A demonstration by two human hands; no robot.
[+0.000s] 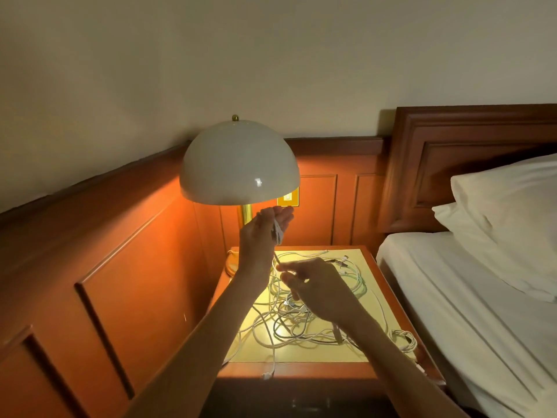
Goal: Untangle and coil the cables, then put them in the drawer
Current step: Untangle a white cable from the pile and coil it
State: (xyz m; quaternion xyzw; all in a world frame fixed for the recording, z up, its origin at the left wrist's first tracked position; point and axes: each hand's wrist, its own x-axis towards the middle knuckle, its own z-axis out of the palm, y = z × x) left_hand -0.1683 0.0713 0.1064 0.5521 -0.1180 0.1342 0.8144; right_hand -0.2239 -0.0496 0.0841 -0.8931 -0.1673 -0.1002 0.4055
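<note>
Cables [301, 321] are lying in a loose tangle on the yellow top of a nightstand [325, 356], at lower centre of the frame, with white strands crossing darker and pale green ones. One end is hanging over the front edge. Left hand [262, 233] is hovering above the tangle, just under a domed lamp [239, 164], its fingers curling round a small bundle of white loops [277, 233]. Right hand [316, 285] is hovering lower, at centre, pinching a thin strand [276, 258] that is running up to that bundle. A small wound coil [404, 339] is sitting near the right edge of the nightstand, beside a bed [452, 297]. The drawer is not showing. The cables are looking light, thin and floppy, so they are likely to snag on each other. Taking hold near a plug end and feeding the strand through pinched fingers is probably the gentlest way to draw one free without tightening knots.
</note>
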